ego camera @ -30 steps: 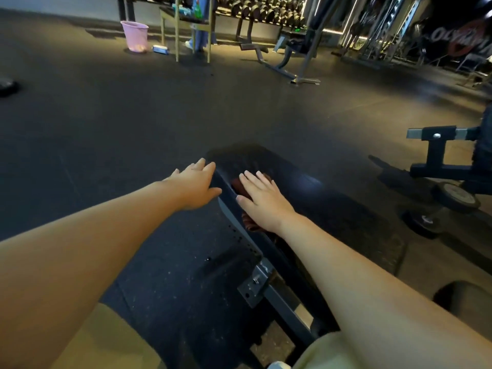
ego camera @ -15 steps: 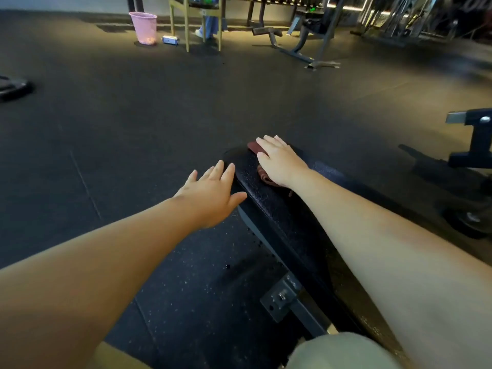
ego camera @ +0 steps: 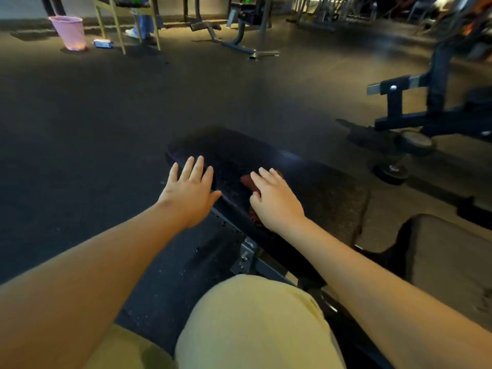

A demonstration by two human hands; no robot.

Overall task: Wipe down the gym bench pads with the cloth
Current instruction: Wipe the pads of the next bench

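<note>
Now we see the left hand [ego camera: 190,194] lying flat with its fingers straight and slightly spread, its fingertips over the left edge of the long black padded gym bench pad [ego camera: 269,155] and its thumb touching that edge. The right hand [ego camera: 277,202] presses palm-down, fingers straight and close together, on a dark red folded cloth [ego camera: 247,181], which sits on top of the pad, nearer its left edge than its right and short of its far end. Only the cloth's far corner and a strip by the wrist show from under the hand. Neither hand curls around anything. Below the pad's left edge we make out a grey metal bracket [ego camera: 246,258] of the bench frame, and a knee in pale yellow fabric [ego camera: 253,318] fills the near foreground. Across the dark rubber floor [ego camera: 93,115], well apart from the bench, stands a pink plastic wastebasket [ego camera: 69,31] beside the pale legs of a chair [ego camera: 117,27]. To the right stands a dark steel machine frame [ego camera: 415,107].
</note>
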